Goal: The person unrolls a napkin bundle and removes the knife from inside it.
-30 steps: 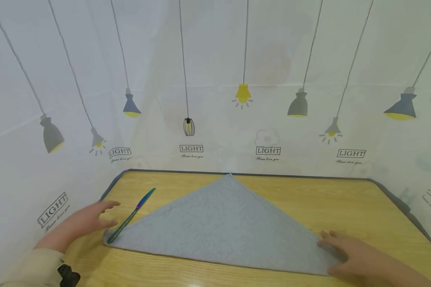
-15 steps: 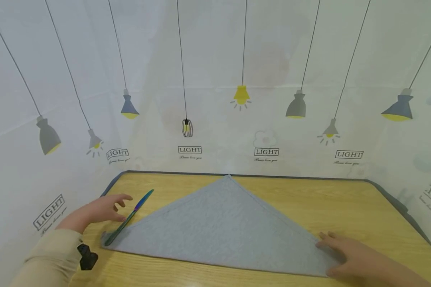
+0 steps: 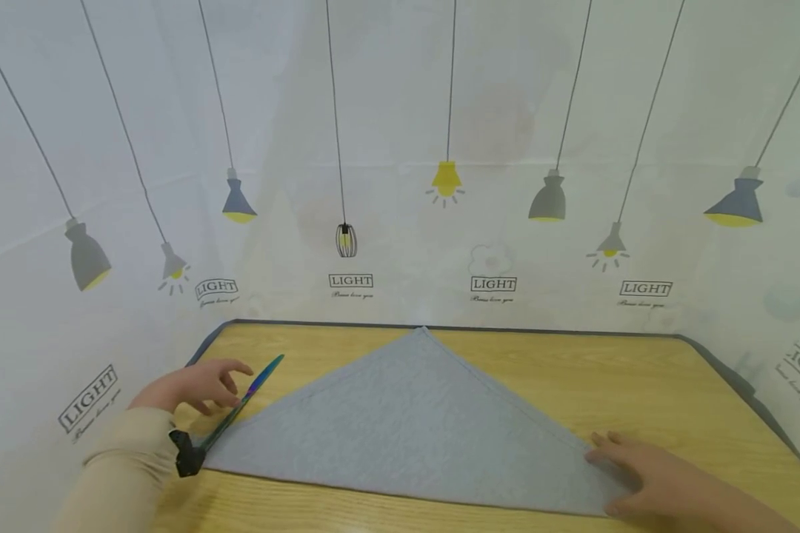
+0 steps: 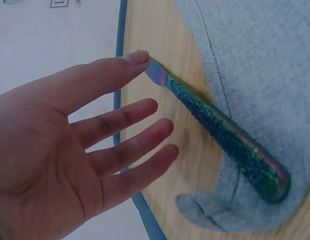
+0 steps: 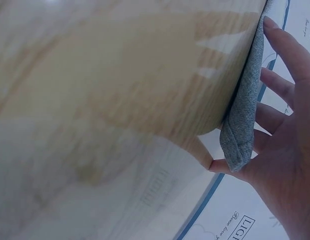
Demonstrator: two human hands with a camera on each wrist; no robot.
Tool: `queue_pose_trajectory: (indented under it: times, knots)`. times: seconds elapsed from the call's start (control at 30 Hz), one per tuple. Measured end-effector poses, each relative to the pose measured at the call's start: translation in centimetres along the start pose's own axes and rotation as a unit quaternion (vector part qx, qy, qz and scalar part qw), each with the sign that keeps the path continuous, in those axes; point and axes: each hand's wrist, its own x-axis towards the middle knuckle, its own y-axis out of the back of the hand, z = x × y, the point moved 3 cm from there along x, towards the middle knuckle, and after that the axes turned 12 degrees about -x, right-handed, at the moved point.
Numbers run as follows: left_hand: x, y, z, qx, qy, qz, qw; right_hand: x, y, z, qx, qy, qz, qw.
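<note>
A grey cloth [image 3: 407, 422] lies folded into a large triangle on the table, its peak pointing away. Across its left corner rests a table knife with an iridescent blue-green handle [image 4: 230, 142], its blade [image 3: 264, 376] out over bare wood. My left hand [image 3: 196, 386] hovers beside the knife with its fingers loosely spread. In the left wrist view one fingertip overlaps the blade, and I cannot tell whether they touch. My right hand [image 3: 647, 474] is at the cloth's right corner, fingers relaxed along it; the right wrist view shows the cloth edge [image 5: 242, 115] against them.
The light wood table [image 3: 573, 363] has a dark blue edge. White sheets [image 3: 400, 222] printed with hanging lamps and "LIGHT" signs surround it at the back and both sides. A black device [image 3: 188, 453] is strapped to my left wrist.
My left hand has moved right and slightly forward, closer to the knife, its wrist now in front of the cloth's left corner. My right hand, the knife and the cloth have stayed put.
</note>
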Motion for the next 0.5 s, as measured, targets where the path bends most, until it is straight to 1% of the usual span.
queue_pose_trajectory:
  times: [0.13,0.3,0.37,0.5]
  knots:
    - [0.7,0.0,-0.6,-0.026,0.015,-0.003,0.9995,0.0,-0.1,0.1,-0.006,0.004,0.004,1.0000]
    - [1.2,-0.3,-1.3,-0.062,0.033,-0.013,0.9975,0.0,-0.1,0.1,-0.017,0.006,0.011,0.9998]
    - [1.3,-0.5,-1.3,-0.063,0.037,-0.016,0.9972,0.0,-0.1,0.1,-0.018,0.006,0.012,0.9997]
    - [1.3,-0.9,-1.1,-0.040,0.035,-0.017,0.9984,0.1,-0.2,0.2,-0.007,-0.001,0.001,1.0000]
